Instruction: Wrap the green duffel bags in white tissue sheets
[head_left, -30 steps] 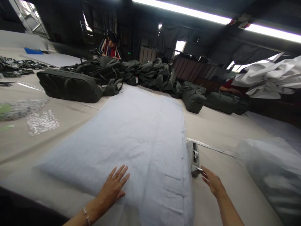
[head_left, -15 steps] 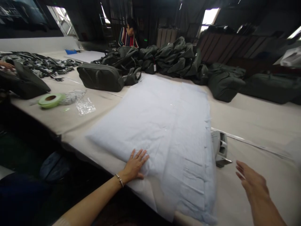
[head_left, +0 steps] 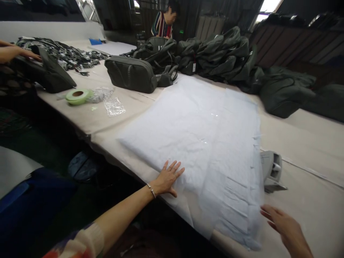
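A large, flat, whitish translucent plastic bag [head_left: 188, 122] lies across the table, wrinkled along its right side. My left hand [head_left: 168, 179], with a bracelet at the wrist, rests on the bag's near edge, fingers spread. Close to the bag's lower right edge is my right hand [head_left: 282, 224], its fingers stretched out and nothing visible in them; whether the fingertips touch the plastic I cannot tell. A grey tape dispenser [head_left: 272, 172] stands against the bag's right side, above my right hand.
Dark green bags [head_left: 220, 53] are heaped at the back, and one bag [head_left: 130, 73] stands upright at the left. A green tape roll [head_left: 78, 96] and small clear packets [head_left: 115, 106] lie nearby. Another person's hand [head_left: 20, 52] touches a dark bag at far left; a person in stripes [head_left: 162, 25] is behind.
My right hand has moved left and closer to the bag's right edge. The left hand stays flat on the bag. The camera view has turned, shifting the scene rightward.
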Action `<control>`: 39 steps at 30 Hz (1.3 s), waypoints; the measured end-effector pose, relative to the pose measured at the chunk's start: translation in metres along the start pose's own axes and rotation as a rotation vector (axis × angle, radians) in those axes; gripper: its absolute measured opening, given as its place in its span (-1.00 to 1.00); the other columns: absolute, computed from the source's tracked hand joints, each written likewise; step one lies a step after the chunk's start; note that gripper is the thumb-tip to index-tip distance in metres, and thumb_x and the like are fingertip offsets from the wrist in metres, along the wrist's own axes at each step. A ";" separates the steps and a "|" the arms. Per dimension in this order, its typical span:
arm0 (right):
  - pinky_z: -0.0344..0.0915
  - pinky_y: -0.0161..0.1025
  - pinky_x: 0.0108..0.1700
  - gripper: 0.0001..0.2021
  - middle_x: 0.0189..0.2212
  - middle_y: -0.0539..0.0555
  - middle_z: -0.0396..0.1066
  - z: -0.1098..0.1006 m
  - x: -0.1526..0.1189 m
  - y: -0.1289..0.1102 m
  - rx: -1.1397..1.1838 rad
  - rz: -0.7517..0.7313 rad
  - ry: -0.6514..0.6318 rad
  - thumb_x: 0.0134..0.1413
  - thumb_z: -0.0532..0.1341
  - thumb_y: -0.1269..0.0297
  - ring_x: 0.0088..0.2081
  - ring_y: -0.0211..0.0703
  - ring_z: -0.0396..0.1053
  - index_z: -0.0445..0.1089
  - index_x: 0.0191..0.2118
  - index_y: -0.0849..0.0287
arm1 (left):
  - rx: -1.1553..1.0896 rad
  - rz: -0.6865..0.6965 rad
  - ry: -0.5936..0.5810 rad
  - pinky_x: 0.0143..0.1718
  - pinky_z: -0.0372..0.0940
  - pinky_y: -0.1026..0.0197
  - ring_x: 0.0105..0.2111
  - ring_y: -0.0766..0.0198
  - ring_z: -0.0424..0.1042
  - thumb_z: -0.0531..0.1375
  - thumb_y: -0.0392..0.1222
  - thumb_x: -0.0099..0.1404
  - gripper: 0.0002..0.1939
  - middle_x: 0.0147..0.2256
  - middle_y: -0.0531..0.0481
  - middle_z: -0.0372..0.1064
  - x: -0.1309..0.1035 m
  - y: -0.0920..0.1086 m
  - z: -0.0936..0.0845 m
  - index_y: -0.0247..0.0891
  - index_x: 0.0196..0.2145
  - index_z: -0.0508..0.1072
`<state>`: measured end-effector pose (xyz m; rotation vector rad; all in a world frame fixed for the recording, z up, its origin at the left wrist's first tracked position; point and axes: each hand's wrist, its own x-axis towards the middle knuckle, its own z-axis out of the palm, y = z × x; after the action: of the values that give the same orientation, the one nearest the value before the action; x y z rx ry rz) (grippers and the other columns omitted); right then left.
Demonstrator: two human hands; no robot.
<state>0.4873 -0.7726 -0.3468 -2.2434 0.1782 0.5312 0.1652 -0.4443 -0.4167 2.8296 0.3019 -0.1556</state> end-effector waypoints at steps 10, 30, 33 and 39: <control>0.24 -0.36 -0.43 -0.73 -0.41 0.04 0.51 0.180 -0.195 -0.041 -0.121 -0.148 -0.953 -0.10 0.27 0.06 -0.40 -0.21 0.45 0.37 -0.40 0.18 | 0.055 -0.035 0.031 0.28 -0.45 -0.35 0.37 -0.17 -0.41 0.44 0.26 -0.15 0.36 0.38 -0.32 -0.30 -0.046 -0.008 0.014 -0.19 0.38 -0.26; 0.38 -0.30 -0.40 -0.72 -0.37 -0.02 0.40 0.233 -0.174 -0.025 -0.677 -0.041 -0.843 0.27 0.16 0.09 -0.44 -0.33 0.36 0.37 -0.18 0.25 | -0.091 -0.040 0.128 0.27 -0.53 -0.34 0.37 -0.17 -0.30 0.43 0.19 -0.08 0.18 0.37 -0.29 -0.23 -0.046 -0.010 0.023 -0.17 0.35 -0.05; 0.38 -0.30 -0.41 -0.70 -0.41 -0.04 0.40 0.240 -0.175 -0.025 -0.763 -0.076 -0.825 0.26 0.16 0.06 -0.47 -0.33 0.36 0.38 -0.23 0.25 | -0.105 -0.036 0.122 0.27 -0.51 -0.34 0.36 -0.18 -0.28 0.43 0.19 -0.09 0.18 0.37 -0.30 -0.23 -0.047 -0.011 0.020 -0.15 0.35 -0.04; 0.36 -0.18 -0.25 -0.66 -0.47 0.04 0.44 0.230 -0.171 -0.034 -0.935 -0.279 -0.624 0.03 0.33 0.00 -0.37 -0.17 0.43 0.40 -0.44 0.22 | -0.135 -0.043 0.014 0.26 -0.46 -0.41 0.36 -0.20 -0.29 0.46 0.10 -0.09 0.17 0.37 -0.32 -0.27 -0.047 -0.010 0.005 -0.21 0.35 -0.02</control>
<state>0.2699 -0.5861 -0.3853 -2.7395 -0.8512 1.3125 0.1174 -0.4448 -0.4176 2.6933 0.3628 -0.1199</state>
